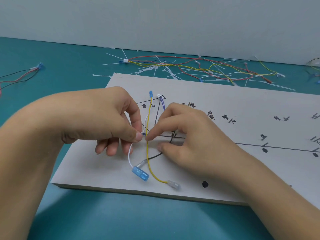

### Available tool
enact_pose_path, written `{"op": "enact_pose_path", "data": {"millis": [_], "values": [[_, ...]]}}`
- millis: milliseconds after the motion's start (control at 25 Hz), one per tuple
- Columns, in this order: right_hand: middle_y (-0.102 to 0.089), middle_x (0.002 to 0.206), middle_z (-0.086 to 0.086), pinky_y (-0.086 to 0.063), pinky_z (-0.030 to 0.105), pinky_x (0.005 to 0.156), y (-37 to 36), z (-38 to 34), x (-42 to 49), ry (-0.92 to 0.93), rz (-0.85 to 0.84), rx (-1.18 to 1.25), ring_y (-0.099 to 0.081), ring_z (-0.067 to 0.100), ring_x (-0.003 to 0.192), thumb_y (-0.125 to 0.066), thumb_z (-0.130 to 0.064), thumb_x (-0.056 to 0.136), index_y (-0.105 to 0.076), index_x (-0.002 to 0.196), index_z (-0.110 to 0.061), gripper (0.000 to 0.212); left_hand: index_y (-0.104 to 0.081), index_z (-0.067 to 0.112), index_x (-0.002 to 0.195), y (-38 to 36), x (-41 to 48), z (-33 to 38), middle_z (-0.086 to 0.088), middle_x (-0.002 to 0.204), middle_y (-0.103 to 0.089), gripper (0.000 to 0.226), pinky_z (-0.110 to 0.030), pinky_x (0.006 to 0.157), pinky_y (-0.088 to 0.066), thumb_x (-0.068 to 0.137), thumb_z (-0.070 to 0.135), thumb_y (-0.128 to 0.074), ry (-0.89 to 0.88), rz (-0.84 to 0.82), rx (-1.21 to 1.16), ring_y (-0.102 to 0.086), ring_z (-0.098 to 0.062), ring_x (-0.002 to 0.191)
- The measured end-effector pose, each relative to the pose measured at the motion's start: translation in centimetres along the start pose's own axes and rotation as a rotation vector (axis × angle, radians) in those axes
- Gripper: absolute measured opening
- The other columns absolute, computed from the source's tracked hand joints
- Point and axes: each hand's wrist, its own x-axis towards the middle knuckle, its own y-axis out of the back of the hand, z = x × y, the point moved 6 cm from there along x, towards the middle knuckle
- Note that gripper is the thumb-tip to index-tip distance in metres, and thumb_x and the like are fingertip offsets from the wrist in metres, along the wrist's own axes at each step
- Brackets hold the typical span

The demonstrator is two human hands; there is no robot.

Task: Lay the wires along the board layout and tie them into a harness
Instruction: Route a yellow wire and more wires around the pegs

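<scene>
Few wires on board point(225, 170) yet: yellow wire point(148, 153), white wire point(130, 154). Left hand point(103, 122) and right hand point(187, 135) pinch both together near board's left end; no tie visible there, probably. Most layout unrouted.

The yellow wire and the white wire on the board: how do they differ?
The yellow wire runs long, from a blue tip at the top to a clear terminal near the board's front edge. The white wire curls in a short loop to a blue terminal. Both pass through the pinch between the left hand and right hand.
</scene>
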Motion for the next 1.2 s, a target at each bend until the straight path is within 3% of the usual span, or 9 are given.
{"op": "enact_pose_path", "data": {"millis": [80, 160, 360, 560, 800, 960, 1200], "values": [[-0.053, 0.099, -0.011, -0.034, 0.034, 0.092, -0.6, -0.6, -0.1, 0.038, -0.053, -0.042, -0.047, 0.01, 0.099, -0.073, -0.014, 0.086, -0.078, 0.102, -0.044, 0.034, -0.068, 0.005, 0.087, -0.1, 0.0, 0.0, -0.017, 0.069, -0.075, 0.006, -0.022, 0.034, -0.043, 0.088, 0.009, -0.073, 0.007, 0.002, 0.016, -0.057, -0.019, 0.037], [-0.049, 0.099, -0.011, -0.026, 0.032, 0.09, -0.9, -0.9, -0.2, 0.055, -0.089, -0.09, -0.041, 0.01, 0.099, -0.071, -0.017, 0.088, -0.077, 0.103, -0.046, 0.034, -0.069, 0.006, 0.086, -0.2, 0.0, -0.1, -0.017, 0.069, -0.075, 0.006, -0.022, 0.035, -0.043, 0.089, 0.01, -0.073, 0.015, -0.003, 0.028, -0.057, -0.02, 0.037], [-0.047, 0.102, -0.013, -0.026, 0.034, 0.093, -0.7, -0.5, -0.2, 0.066, -0.087, -0.134, -0.042, 0.01, 0.103, -0.073, -0.027, 0.091, -0.077, 0.094, -0.04, 0.014, -0.07, 0.005, 0.086, -0.3, 0.2, 0.0, -0.016, 0.07, -0.076, 0.009, -0.022, 0.036, -0.044, 0.092, 0.01, -0.07, 0.018, 0.004, 0.047, -0.058, -0.021, 0.038], [-0.056, 0.1, -0.005, -0.041, 0.036, 0.092, -0.2, -0.2, 0.0, 0.111, 0.068, 0.018, -0.054, 0.011, 0.097, -0.071, -0.016, 0.094, -0.075, 0.096, -0.03, 0.015, -0.069, 0.003, 0.085, -0.1, 0.0, 0.2, -0.015, 0.067, -0.075, 0.008, -0.022, 0.035, -0.043, 0.091, 0.009, -0.069, 0.003, 0.039, 0.039, -0.058, -0.019, 0.037], [-0.07, 0.085, -0.006, -0.052, 0.027, 0.073, 1.8, 0.8, 0.1, 0.146, 0.349, 0.238, -0.067, 0.011, 0.085, -0.065, 0.0, 0.092, -0.071, 0.096, -0.017, 0.019, -0.072, 0.008, 0.083, -0.2, 0.4, 0.2, -0.012, 0.069, -0.076, 0.011, -0.024, 0.037, -0.045, 0.093, 0.011, -0.069, -0.021, 0.057, 0.058, -0.06, -0.022, 0.042], [-0.073, 0.087, -0.001, -0.059, 0.048, 0.079, 1.9, 1.4, 0.2, 0.128, 0.404, 0.407, -0.075, 0.019, 0.089, -0.061, -0.007, 0.095, -0.068, 0.096, -0.017, 0.013, -0.075, 0.016, 0.081, -0.5, 0.6, 0.3, -0.009, 0.071, -0.077, 0.013, -0.023, 0.037, -0.045, 0.093, 0.019, -0.072, -0.051, 0.049, 0.065, -0.061, -0.022, 0.043], [-0.076, 0.09, 0.004, -0.061, 0.053, 0.083, 1.8, 1.6, 0.3, 0.101, 0.413, 0.561, -0.078, 0.019, 0.089, -0.061, -0.003, 0.095, -0.067, 0.096, -0.012, 0.011, -0.079, 0.014, 0.084, -0.8, 0.3, 1.3, -0.009, 0.072, -0.077, 0.01, -0.024, 0.036, -0.044, 0.09, 0.021, -0.075, -0.13, 0.035, -0.039, -0.059, -0.018, 0.043]]}}
